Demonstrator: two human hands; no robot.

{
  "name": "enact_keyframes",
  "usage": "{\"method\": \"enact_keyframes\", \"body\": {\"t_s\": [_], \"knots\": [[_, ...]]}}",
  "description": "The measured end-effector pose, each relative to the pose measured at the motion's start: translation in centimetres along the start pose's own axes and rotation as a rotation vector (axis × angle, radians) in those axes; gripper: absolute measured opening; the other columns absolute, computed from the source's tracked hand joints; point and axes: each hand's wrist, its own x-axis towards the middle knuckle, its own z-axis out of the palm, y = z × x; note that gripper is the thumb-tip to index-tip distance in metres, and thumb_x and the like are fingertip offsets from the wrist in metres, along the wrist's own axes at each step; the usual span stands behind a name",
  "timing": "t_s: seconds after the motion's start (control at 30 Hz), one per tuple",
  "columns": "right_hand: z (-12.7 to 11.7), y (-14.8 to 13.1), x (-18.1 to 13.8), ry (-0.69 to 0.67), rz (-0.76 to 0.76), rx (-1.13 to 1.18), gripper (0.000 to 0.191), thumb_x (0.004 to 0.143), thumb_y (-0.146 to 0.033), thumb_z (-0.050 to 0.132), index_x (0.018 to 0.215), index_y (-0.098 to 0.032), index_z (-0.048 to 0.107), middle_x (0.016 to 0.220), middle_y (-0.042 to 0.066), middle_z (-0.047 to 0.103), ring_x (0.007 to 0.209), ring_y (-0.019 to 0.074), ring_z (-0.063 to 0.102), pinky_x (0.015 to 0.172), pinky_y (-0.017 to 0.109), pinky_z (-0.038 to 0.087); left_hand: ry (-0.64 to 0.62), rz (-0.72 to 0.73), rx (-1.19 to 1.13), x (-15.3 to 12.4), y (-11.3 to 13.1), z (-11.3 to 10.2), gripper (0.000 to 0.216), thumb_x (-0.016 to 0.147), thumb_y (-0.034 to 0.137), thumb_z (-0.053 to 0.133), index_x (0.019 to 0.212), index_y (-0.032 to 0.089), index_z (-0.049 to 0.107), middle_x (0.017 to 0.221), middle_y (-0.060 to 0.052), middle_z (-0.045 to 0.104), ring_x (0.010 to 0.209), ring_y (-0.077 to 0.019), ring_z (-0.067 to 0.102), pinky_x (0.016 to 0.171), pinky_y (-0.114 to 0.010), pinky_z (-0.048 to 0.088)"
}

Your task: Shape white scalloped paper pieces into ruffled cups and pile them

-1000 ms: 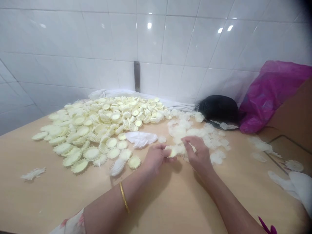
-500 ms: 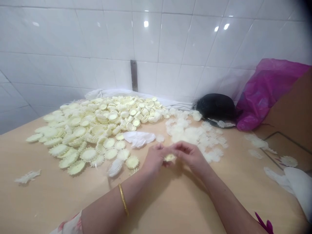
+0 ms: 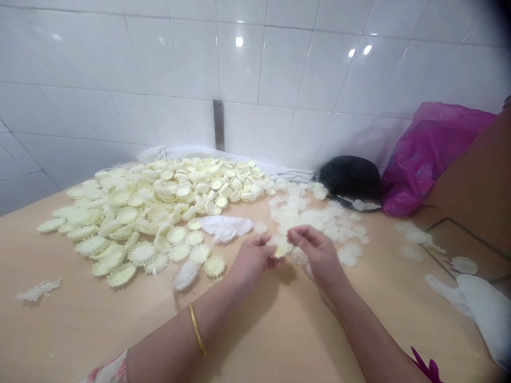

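My left hand (image 3: 255, 258), a gold bangle on its wrist, pinches a small pale-yellow scalloped disc (image 3: 279, 250). My right hand (image 3: 315, 250) is just to the right, apart from the disc. Its thumb and forefinger press together; whatever sits between them is too small to make out. Beyond and under the right hand lie thin white scalloped discs (image 3: 293, 215) in a loose spread. A large heap of pale-yellow scalloped discs (image 3: 159, 202) fills the left and back of the table.
Near the heap lie a crumpled white cloth (image 3: 225, 227) and a coil of white thread (image 3: 186, 275). A black bundle (image 3: 350, 178) and a magenta plastic bag (image 3: 433, 154) stand at the back right. White cloth pieces (image 3: 483, 308) lie at the right edge. A tiled wall (image 3: 159, 64) closes the back.
My right hand has drawn away to the right from my left hand, opening a gap between them. The yellow disc stays in my left fingers. The view has shifted slightly.
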Motion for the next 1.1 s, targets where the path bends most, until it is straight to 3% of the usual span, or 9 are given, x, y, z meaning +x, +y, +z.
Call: {"method": "enact_keyframes", "body": {"t_s": [0.13,0.33,0.5,0.6,0.8,1.0,1.1], "knots": [[0.2,-0.2,-0.2,-0.035,-0.018,-0.079,0.021,0.074,-0.038,0.059,0.080,-0.018,0.059,0.075,0.002,0.059,0.072,0.0151,0.054,0.069,0.028,0.044,0.098,0.103,0.027,-0.1,-0.1,0.0,0.014,0.063,0.007,0.062,0.068,0.013,0.051,0.061,-0.003,0.059,0.052,-0.0123,0.057,0.053,-0.025,0.046],[0.9,-0.5,-0.9,-0.123,-0.145,-0.371,0.017,0.069,-0.030,0.064,0.081,-0.019,0.060,0.081,0.002,0.060,0.079,0.0171,0.054,0.073,0.029,0.043,0.101,0.036,-0.119,-0.5,-0.1,0.3,0.016,0.062,0.006,0.062,0.062,0.014,0.048,0.054,0.000,0.055,0.049,-0.0093,0.053,0.056,-0.025,0.047],[1.0,-0.3,-1.0,-0.172,-0.115,-0.339,0.013,0.076,-0.027,0.054,0.080,-0.019,0.063,0.081,0.004,0.063,0.077,0.0173,0.057,0.069,0.028,0.043,0.028,-0.052,-0.153,-0.2,-0.1,0.2,0.010,0.060,0.002,0.062,0.066,0.008,0.058,0.063,-0.006,0.060,0.056,-0.0109,0.057,0.059,-0.022,0.047],[1.1,-0.4,-1.1,-0.136,-0.073,-0.322,0.015,0.078,-0.026,0.050,0.073,-0.019,0.062,0.075,0.003,0.063,0.073,0.0175,0.057,0.064,0.027,0.043,0.069,-0.092,-0.145,-0.2,-0.3,0.2,0.015,0.060,-0.001,0.059,0.069,0.011,0.055,0.063,-0.005,0.060,0.056,-0.0117,0.057,0.058,-0.024,0.048],[1.4,-1.1,-1.3,-0.106,-0.104,-0.368,0.011,0.076,-0.025,0.052,0.070,-0.020,0.058,0.073,0.002,0.060,0.070,0.0168,0.053,0.062,0.027,0.040,0.132,-0.015,-0.100,-0.3,-0.7,0.4,0.024,0.061,0.006,0.066,0.064,0.015,0.044,0.062,-0.001,0.057,0.055,-0.0114,0.056,0.055,-0.025,0.048],[1.2,-0.5,-1.0,0.027,0.000,-0.278,0.020,0.080,-0.031,0.048,0.063,-0.019,0.049,0.057,-0.003,0.046,0.056,0.0123,0.042,0.054,0.024,0.034,0.072,-0.092,-0.067,-0.1,-0.8,0.5,0.017,0.064,0.005,0.065,0.077,0.011,0.056,0.066,-0.005,0.059,0.055,-0.0124,0.056,0.052,-0.025,0.047],[1.1,-0.4,-0.9,0.013,0.021,-0.244,0.021,0.079,-0.033,0.049,0.063,-0.020,0.047,0.056,-0.004,0.044,0.055,0.0118,0.040,0.053,0.024,0.033,0.012,-0.133,-0.061,-0.3,-0.7,0.7,0.007,0.066,0.005,0.062,0.072,0.007,0.059,0.064,-0.007,0.058,0.054,-0.0132,0.056,0.050,-0.025,0.046]]}}
